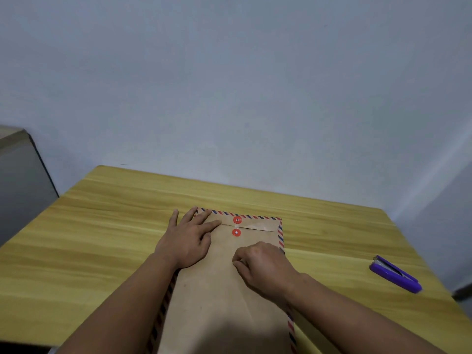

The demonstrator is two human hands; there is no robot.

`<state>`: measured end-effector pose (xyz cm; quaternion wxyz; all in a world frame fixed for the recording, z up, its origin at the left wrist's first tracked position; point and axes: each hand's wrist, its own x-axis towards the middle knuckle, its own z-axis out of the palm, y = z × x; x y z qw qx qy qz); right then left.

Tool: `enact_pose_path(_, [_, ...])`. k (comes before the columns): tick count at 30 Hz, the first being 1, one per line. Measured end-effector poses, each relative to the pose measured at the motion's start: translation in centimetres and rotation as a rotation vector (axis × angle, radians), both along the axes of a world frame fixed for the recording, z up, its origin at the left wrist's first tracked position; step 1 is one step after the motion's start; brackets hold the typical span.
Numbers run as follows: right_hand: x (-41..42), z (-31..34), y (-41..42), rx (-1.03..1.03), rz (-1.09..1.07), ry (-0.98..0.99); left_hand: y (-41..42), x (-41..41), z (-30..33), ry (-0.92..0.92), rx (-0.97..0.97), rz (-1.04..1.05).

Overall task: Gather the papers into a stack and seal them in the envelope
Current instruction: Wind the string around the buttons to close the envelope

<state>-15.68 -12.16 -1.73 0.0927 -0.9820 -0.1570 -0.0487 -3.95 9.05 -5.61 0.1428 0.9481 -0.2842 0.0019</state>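
1. The envelope (224,290) lies flat on the counter (89,238), flap folded down at 12 o'clock; no papers show (presumably inside).
2. Left hand (187,242), fingers (204,224) straight and spread, presses the flap's left corner. Keep that pressure.
3. Right hand (263,267) has its fingers curled, seemingly pinching the string below the lower button (236,232); I cannot tell for certain.
4. Wind the string snugly around the upper button (237,220) and the lower one.
5. The stapler (394,274) sits at 3 o'clock, well apart.
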Motion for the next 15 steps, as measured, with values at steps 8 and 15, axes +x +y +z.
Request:
enact_pose_path(8, [1.0, -0.7, 2.9, -0.008, 0.087, -0.053, 0.1, 0.0, 0.0, -0.008, -0.023, -0.009])
enact_pose_path(15, [-1.0, -0.6, -0.4, -0.37, 0.167, -0.08, 0.3, -0.2, 0.0, -0.006, -0.089, -0.028])
